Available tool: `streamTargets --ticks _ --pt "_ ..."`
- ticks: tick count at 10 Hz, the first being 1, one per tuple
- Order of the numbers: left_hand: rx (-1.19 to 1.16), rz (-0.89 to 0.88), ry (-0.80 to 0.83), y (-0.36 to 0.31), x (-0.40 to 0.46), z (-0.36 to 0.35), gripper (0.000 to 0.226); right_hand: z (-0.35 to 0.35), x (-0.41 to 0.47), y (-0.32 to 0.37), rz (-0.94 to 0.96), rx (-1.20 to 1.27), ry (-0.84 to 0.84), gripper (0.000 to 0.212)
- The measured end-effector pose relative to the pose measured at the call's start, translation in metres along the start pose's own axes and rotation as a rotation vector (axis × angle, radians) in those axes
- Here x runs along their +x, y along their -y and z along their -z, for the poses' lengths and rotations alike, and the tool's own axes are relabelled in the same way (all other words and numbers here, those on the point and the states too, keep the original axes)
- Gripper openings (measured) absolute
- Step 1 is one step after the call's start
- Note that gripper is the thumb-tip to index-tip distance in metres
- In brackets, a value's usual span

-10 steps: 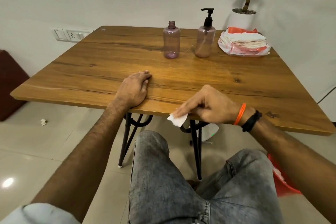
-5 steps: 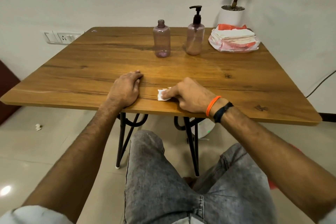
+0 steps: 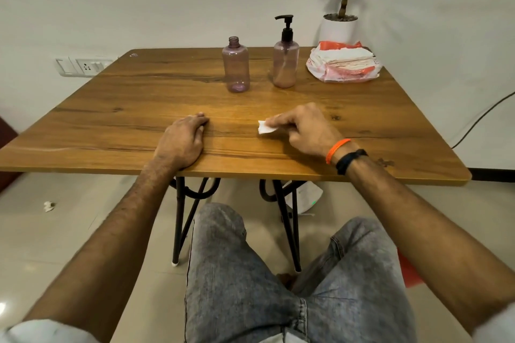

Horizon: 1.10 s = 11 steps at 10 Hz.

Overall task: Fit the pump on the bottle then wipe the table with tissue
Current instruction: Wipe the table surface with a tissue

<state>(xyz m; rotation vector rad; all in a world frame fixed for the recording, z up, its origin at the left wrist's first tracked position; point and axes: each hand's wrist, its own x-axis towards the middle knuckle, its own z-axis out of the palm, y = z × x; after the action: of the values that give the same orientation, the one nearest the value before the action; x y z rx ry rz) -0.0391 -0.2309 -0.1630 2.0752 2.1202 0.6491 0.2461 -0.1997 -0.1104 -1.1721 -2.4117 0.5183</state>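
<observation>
Head view. The right hand (image 3: 302, 128) pinches a small crumpled white tissue (image 3: 264, 127) between thumb and fingertips, its lower edge at or just above the brown wood-grain table top (image 3: 139, 97); contact cannot be confirmed. The tissue projects leftward from the fingers, toward the left hand (image 3: 182, 142), which lies flat and empty, palm down, fingers together, at the near edge. The unwiped surface extends mainly away from the wearer and to both sides, so the coming stroke is judged to run across the grain lines or along them from this near-centre start; the right hand is the working one.

Far across the table stand a translucent purple plastic bottle with an open neck (image 3: 235, 65) and, just beside it to the right, a matching bottle carrying a black pump (image 3: 285, 61); the fitting step appears done. A stack of white tissues in an orange-and-white wrapper (image 3: 344, 64) lies near the far right corner. Behind it stands a potted plant (image 3: 340, 26) against a white wall.
</observation>
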Motion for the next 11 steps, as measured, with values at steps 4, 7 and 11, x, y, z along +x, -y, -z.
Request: streamTargets --ticks 4,7,11 --pt "0.006 0.004 -0.009 -0.003 -0.001 0.000 0.041 -0.014 -0.066 0.010 0.262 -0.101 0.223 0.052" --pt "0.002 0.019 -0.012 -0.006 -0.003 0.003 0.041 0.007 -0.021 -0.005 -0.012 -0.033 0.001 0.050" --pt "0.009 0.027 0.006 -0.007 -0.002 0.004 0.041 -0.012 -0.081 0.018 0.138 -0.060 0.188 0.052"
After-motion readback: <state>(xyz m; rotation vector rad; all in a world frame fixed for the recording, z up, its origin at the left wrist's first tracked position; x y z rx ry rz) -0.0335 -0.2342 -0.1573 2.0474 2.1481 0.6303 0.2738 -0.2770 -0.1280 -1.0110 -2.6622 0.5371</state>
